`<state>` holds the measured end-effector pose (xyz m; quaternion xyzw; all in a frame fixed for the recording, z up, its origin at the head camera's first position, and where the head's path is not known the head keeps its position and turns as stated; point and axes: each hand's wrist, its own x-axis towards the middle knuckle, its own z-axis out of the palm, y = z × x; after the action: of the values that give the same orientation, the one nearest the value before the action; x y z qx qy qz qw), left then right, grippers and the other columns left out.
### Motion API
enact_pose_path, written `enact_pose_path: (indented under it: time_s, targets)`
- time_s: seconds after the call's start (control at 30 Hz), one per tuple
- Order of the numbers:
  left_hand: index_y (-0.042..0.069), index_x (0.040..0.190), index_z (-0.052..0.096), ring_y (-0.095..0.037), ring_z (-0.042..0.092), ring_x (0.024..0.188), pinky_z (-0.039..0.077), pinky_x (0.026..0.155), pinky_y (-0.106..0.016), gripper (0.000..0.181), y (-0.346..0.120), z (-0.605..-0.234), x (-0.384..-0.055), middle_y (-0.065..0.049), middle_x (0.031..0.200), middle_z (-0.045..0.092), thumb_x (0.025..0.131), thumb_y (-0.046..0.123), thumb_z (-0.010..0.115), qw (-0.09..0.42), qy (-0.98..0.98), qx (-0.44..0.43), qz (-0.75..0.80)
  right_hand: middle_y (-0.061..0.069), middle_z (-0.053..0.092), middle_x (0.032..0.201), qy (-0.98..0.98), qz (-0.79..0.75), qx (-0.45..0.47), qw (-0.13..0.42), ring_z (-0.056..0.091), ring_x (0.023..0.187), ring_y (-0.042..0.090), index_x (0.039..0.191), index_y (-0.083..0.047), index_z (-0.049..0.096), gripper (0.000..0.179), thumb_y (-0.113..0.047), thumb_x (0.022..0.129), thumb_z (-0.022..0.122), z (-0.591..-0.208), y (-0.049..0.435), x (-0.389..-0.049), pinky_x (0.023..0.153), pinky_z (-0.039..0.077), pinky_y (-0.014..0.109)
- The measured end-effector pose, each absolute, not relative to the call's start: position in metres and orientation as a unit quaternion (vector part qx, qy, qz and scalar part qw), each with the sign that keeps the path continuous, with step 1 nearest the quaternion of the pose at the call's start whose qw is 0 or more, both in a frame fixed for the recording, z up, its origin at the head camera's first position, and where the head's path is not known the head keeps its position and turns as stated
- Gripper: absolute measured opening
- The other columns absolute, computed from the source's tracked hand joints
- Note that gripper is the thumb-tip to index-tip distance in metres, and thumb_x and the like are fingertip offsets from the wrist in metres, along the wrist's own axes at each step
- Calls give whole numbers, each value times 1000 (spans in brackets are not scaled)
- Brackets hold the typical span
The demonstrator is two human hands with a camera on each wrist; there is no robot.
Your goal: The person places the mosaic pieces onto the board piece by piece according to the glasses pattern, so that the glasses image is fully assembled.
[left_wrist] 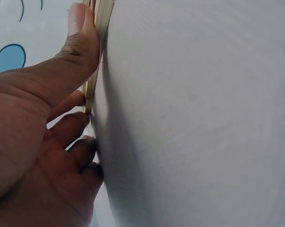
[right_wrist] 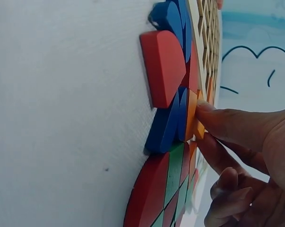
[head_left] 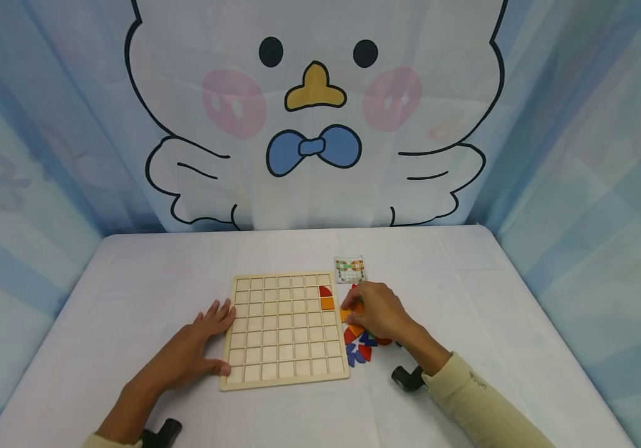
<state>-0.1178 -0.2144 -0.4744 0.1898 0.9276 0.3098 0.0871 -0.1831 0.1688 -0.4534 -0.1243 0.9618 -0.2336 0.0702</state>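
A wooden grid board (head_left: 272, 336) lies flat, holding a red quarter-round piece (head_left: 325, 291) and an orange square (head_left: 327, 303) in neighbouring cells near its upper right corner. Along the board's left edge rests my left hand (head_left: 188, 351), thumb and fingers spread; in the left wrist view its thumb lies against the wooden rim (left_wrist: 102, 21). My right hand (head_left: 379, 311) is over the loose pieces at the board's right, its thumb and index finger pinching an orange block (right_wrist: 199, 126). Part of the pile is hidden beneath that hand.
Loose red pieces (head_left: 364, 353), blue pieces (head_left: 351, 356) and green pieces (right_wrist: 175, 172) lie beside the board's right edge. Above them is a small pattern card (head_left: 350, 269). A printed curtain (head_left: 315, 193) hangs behind the white-covered table (head_left: 152, 274).
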Motion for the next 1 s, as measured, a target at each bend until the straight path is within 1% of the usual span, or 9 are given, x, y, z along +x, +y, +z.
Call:
enact_pose_path:
  time_s: [0.1,0.13,0.3,0.37,0.57,0.77,0.87,1.0]
  targets:
    - [6,164,38,-45,24,162,23,128,-59,113,-215,-474,-118,-15,174,26,72,48,90,81,929,192,306,-8,69,94,960,-238,-129,73,61,93,14,92,-23,79,16,-19,84,92,-452,169,-184,89,56,37]
    - [5,163,39,-45,25,161,25,127,-61,113,-215,-475,-118,-16,174,27,72,49,90,76,930,195,303,-8,69,93,959,-241,-131,74,61,91,14,92,-24,78,17,-19,84,92,-451,169,-185,88,55,36]
    - [7,164,38,-43,24,162,21,132,-49,113,-215,-475,-118,-13,175,27,73,49,90,84,931,188,300,-8,62,83,952,-257,-144,83,57,83,13,94,-27,78,16,-19,86,91,-449,173,-187,78,50,31]
    - [8,164,38,-43,24,163,20,132,-48,113,-215,-474,-118,-12,175,27,73,48,90,86,932,186,300,-8,61,80,949,-263,-149,86,56,83,13,94,-27,79,15,-20,87,90,-447,175,-188,76,49,31]
    - [5,162,41,-45,27,161,25,127,-62,112,-213,-472,-118,-15,173,30,71,47,91,77,933,192,296,-7,62,78,945,-277,-155,75,57,82,15,90,-26,75,15,-19,89,88,-443,175,-190,75,49,32]
    - [6,162,41,-44,27,161,27,128,-63,113,-213,-471,-119,-15,173,31,71,47,92,80,935,187,292,-6,64,80,942,-293,-157,52,56,76,14,99,-23,77,11,-17,92,85,-441,168,-194,65,49,28]
    - [5,163,40,-45,27,161,27,128,-63,113,-214,-473,-119,-15,173,30,71,47,92,81,935,186,292,-5,65,82,938,-307,-158,44,54,70,16,99,-22,76,11,-18,92,85,-441,162,-197,60,47,26]
    - [7,163,39,-44,26,162,25,128,-63,114,-214,-474,-118,-14,174,29,71,49,91,86,935,182,291,-7,67,82,937,-313,-155,30,52,69,15,95,-22,75,13,-19,91,86,-444,152,-202,61,45,26]
